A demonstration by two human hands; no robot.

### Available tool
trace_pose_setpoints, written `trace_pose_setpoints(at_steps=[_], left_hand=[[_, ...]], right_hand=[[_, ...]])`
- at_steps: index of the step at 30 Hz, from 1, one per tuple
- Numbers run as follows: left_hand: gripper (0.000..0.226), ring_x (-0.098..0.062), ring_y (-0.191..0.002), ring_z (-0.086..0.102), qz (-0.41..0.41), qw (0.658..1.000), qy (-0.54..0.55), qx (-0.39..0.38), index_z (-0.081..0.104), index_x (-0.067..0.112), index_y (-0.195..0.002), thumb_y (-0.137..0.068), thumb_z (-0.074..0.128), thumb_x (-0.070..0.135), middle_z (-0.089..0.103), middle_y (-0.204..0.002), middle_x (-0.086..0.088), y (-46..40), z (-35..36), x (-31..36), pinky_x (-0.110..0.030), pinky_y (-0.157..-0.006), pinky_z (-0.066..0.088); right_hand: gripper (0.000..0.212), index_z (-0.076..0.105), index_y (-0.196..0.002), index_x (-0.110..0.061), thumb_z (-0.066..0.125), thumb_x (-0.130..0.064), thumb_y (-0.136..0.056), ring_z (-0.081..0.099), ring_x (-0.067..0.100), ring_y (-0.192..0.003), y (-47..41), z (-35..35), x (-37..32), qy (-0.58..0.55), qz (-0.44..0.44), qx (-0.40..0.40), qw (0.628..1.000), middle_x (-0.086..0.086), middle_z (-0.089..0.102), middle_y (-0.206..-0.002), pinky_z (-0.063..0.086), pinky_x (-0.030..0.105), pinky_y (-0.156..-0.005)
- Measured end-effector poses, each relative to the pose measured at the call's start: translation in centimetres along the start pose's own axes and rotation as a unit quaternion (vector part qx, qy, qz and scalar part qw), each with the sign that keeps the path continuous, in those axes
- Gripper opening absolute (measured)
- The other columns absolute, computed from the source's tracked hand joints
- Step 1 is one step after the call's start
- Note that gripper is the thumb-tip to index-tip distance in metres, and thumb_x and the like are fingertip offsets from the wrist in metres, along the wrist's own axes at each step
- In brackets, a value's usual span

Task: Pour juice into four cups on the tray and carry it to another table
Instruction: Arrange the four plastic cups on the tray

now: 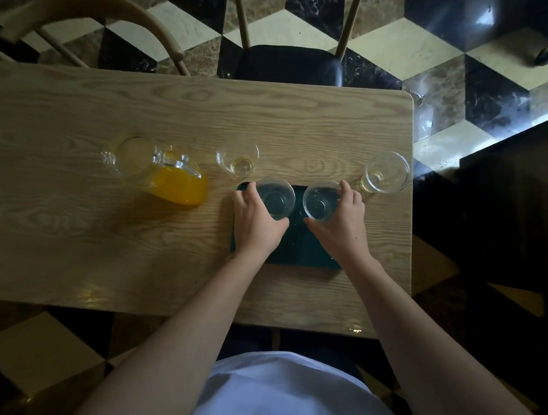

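Observation:
A dark green tray lies on the wooden table in front of me. My left hand grips a clear empty cup over the tray's far left part. My right hand grips a second clear cup over the tray's far right part. Whether these cups rest on the tray or hover just above it, I cannot tell. Two more clear cups stand on the bare table beyond the tray: one at the middle, one near the right edge. A glass pitcher holding orange juice stands to the left.
A chair with a black seat is pushed in at the table's far side. A curved wooden chair back is at the far left. The table's right edge drops off to a tiled floor.

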State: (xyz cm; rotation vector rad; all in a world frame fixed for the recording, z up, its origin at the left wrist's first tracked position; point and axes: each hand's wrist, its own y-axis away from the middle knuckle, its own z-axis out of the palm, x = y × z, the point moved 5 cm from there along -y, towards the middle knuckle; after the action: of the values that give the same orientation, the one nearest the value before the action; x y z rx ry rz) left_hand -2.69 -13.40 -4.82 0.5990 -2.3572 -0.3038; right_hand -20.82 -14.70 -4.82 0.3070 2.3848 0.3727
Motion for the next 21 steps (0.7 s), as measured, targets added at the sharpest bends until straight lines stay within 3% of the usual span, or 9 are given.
trace_pose_setpoints(at_steps=[7,15,18,21], left_hand=[[0.101,-0.025,-0.125,0.046,-0.006,1.0,0.013,-0.003,0.026,0.014,-0.153,-0.073,0.086,0.027,0.033,-0.144,-0.01,-0.9,0.0,0.6,-0.021,-0.081,0.039],[0.109,-0.022,-0.122,0.045,0.004,1.0,0.026,-0.001,0.022,0.016,-0.156,-0.07,0.088,0.032,0.033,-0.142,-0.009,-1.2,-0.1,0.4,-0.02,-0.084,0.038],[0.116,-0.021,-0.13,0.039,0.003,1.0,0.028,-0.006,0.015,0.017,-0.158,-0.07,0.086,0.043,0.033,-0.143,-0.009,-1.0,-0.3,0.3,-0.023,-0.088,0.039],[0.096,-0.021,-0.128,0.043,-0.005,0.998,0.044,0.043,0.024,0.017,-0.156,-0.08,0.069,0.054,0.038,-0.143,-0.007,-0.3,-1.8,0.5,-0.036,-0.096,0.049]], right_hand=[[0.115,0.017,-0.158,-0.01,0.088,-0.035,-0.071,0.03,0.026,-0.14,-0.9,0.3,-0.1,-0.003,0.004,-0.025,1.0,0.008,0.036,-0.152,0.032,0.039,-0.115],[0.117,0.018,-0.158,-0.013,0.09,-0.036,-0.068,0.029,0.027,-0.14,-1.3,0.4,0.1,-0.008,-0.002,-0.029,1.0,0.01,0.036,-0.151,0.034,0.045,-0.116],[0.123,0.014,-0.158,-0.016,0.09,-0.045,-0.065,0.027,0.026,-0.143,-1.1,0.3,-0.1,-0.004,-0.003,-0.039,0.999,0.009,0.033,-0.153,0.033,0.049,-0.116],[0.127,0.013,-0.159,-0.021,0.086,-0.058,-0.062,0.025,0.024,-0.145,-1.0,-0.6,-0.4,0.016,0.0,-0.052,0.999,0.004,0.029,-0.157,0.027,0.052,-0.115]])
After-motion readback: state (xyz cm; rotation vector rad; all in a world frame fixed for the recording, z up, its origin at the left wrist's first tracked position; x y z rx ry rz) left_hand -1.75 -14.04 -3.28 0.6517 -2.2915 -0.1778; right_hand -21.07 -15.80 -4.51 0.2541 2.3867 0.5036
